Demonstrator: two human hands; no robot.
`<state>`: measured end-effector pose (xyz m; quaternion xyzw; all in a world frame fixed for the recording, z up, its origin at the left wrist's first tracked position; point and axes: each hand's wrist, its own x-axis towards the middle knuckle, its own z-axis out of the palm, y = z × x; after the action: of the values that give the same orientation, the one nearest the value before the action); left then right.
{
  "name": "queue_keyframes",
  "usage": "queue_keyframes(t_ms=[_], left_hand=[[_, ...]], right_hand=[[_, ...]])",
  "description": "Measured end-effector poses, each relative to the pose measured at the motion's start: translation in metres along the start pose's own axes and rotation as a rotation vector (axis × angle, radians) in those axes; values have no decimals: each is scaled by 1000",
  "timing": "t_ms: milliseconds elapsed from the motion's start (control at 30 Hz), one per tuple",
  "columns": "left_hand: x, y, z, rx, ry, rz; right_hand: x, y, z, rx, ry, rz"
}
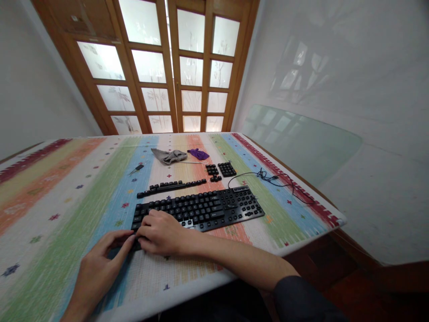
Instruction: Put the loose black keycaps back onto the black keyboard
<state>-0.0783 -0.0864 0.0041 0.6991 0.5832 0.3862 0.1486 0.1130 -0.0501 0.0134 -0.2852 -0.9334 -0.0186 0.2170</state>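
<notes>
A black keyboard (197,206) lies on the striped cloth, with caps gone from its top row and right-hand blocks. My left hand (103,259) has its thumb and forefinger closed about the keyboard's lower left corner. Over that same corner, my right hand (161,232) is curled, its fingers pressed together and touching the left fingertips. What the right fingers hold, if anything, is hidden. Behind the keyboard lie a long row of loose keycaps (172,186), a block of number keycaps (227,169) and smaller groups of keycaps (212,169).
The keyboard's black cable (268,176) lies tangled on the right. Toward the back are a grey cloth (169,156) and a purple cloth (198,154). A small dark key-like object (136,168) lies at the left. The tablecloth (67,214) reaches the table's near edge.
</notes>
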Motion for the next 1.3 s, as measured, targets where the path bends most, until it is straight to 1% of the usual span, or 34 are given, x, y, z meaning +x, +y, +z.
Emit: queue_keyframes(t_ms=[67, 267, 533, 633, 733, 1033, 1300], left_hand=[[0, 0, 0, -18, 10, 8], [1, 3, -1, -14, -17, -14], [0, 3, -1, -16, 7, 44], [-1, 3, -1, -40, -2, 87], [-1, 1, -1, -41, 21, 131], [-1, -9, 3, 48, 80, 279], [0, -7, 5, 113, 149, 399]], right_hand=[[0, -1, 0, -5, 1, 9], [2, -2, -3, -48, -32, 2], [1, -2, 2, -67, -6, 1], [2, -3, 1, -56, -2, -5], [3, -1, 1, -53, 33, -4], [2, 0, 4, -51, 73, 16], [1, 1, 3, -54, 87, 10]])
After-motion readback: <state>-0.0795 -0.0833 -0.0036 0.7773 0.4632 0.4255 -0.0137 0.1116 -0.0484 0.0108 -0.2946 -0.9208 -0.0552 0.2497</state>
